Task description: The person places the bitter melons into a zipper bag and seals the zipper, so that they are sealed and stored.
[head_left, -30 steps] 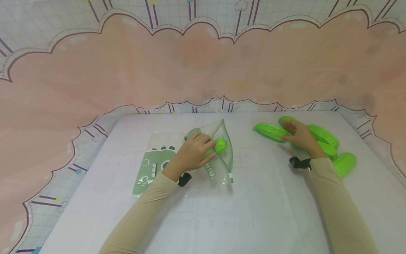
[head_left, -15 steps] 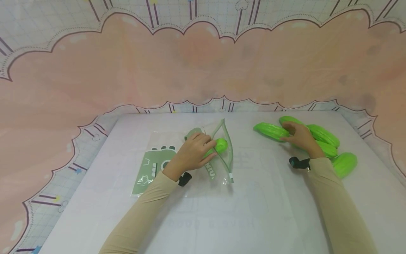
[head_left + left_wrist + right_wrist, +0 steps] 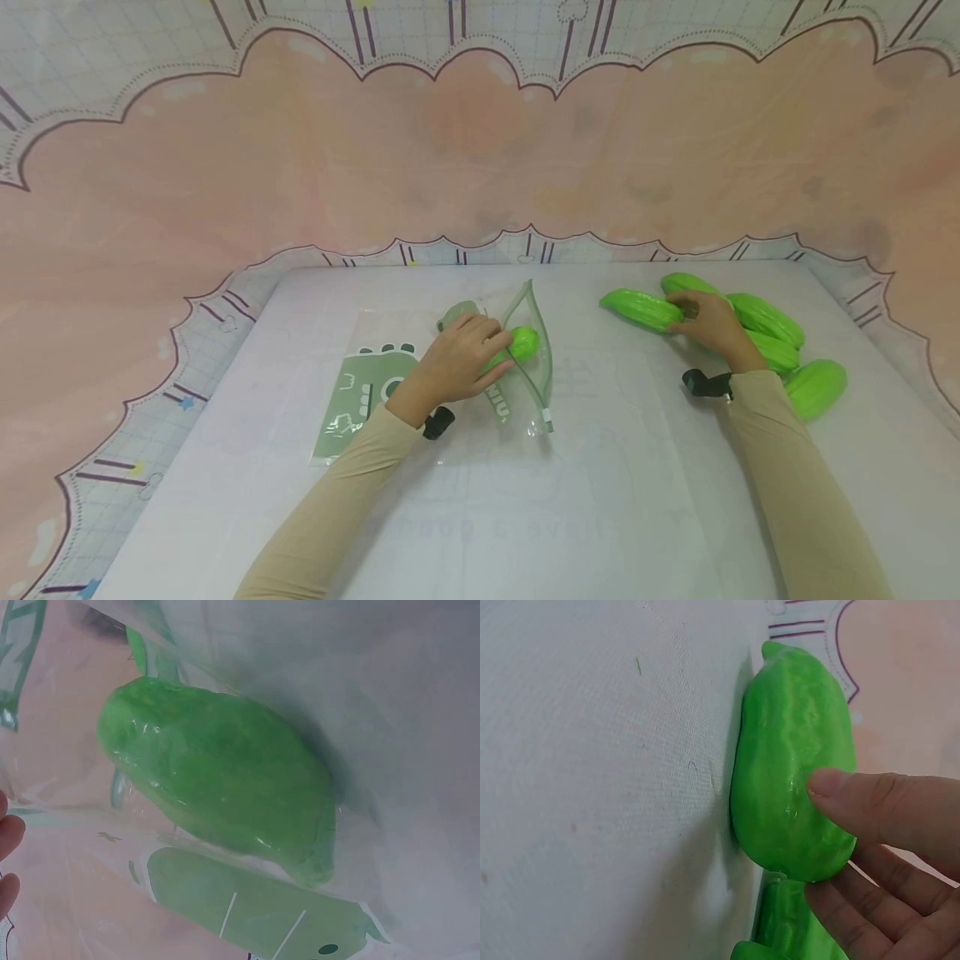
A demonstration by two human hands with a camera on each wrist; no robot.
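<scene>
A clear slider zip bag (image 3: 551, 362) with green cartoon print lies left of the middle, its mouth spread towards the right. Inside it is a bright green gourd (image 3: 217, 776), its end also showing near the bag's mouth in the head view. My left hand (image 3: 461, 358) pinches the upper layer of the bag near that mouth; in the left wrist view only fingertips show at the left edge. On the right, my right hand (image 3: 712, 329) holds the near end of another smooth, ridged green gourd (image 3: 791, 757), thumb on its side and fingers at its end. That gourd still rests on the table.
Several more green gourds lie around and behind my right hand, among them one gourd (image 3: 765, 320) at the back and one gourd (image 3: 816, 388) nearest the right edge. A white cloth (image 3: 600, 500) covers the table. A patterned peach curtain (image 3: 480, 167) stands behind.
</scene>
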